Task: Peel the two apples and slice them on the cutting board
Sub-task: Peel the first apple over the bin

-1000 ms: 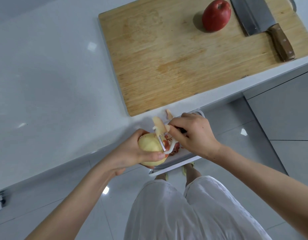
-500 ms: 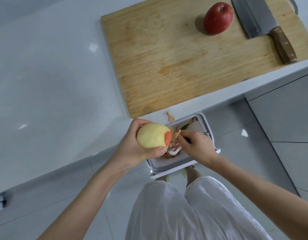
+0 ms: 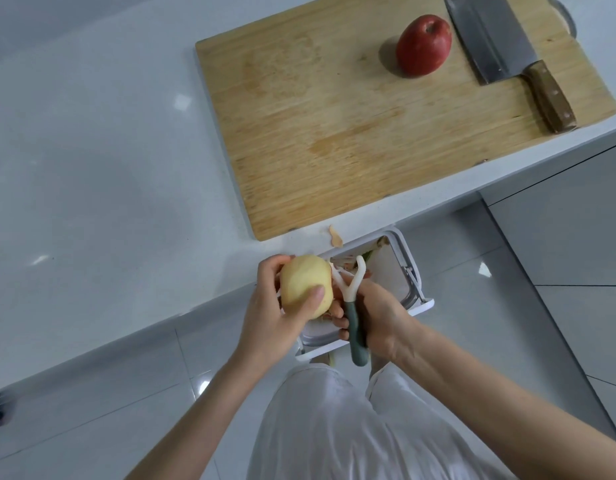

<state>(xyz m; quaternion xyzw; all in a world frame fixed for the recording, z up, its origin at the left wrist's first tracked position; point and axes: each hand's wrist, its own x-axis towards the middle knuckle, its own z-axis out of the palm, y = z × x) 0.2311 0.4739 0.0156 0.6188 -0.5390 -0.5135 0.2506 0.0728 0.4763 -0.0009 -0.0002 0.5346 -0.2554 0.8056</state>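
a white countertop [image 3: 92,168] is seen across the left of the view. just past its near edge, a nearly peeled apple [image 3: 304,285], pale yellow, is gripped by the left hand [image 3: 268,317], with the thumb pressed on its near face and the fingers curled over the far side. a small scrap of peel [image 3: 335,236] is left lying on the counter edge just beyond. a peeler [image 3: 353,317] with a dark green handle and a white forked head is clasped in the right hand [image 3: 382,317], its fingers wrapped round the handle; the head is laid against the right side of the apple. the two hands are brought close together over a white waste bin [image 3: 408,268], in which peelings are seen. farther back, a wooden cutting board [image 3: 334,133] is laid on the counter. toward its right end an unpeeled red apple [image 3: 423,45] is set, and just beside it a cleaver [image 3: 496,46] with a wooden handle is laid flat.
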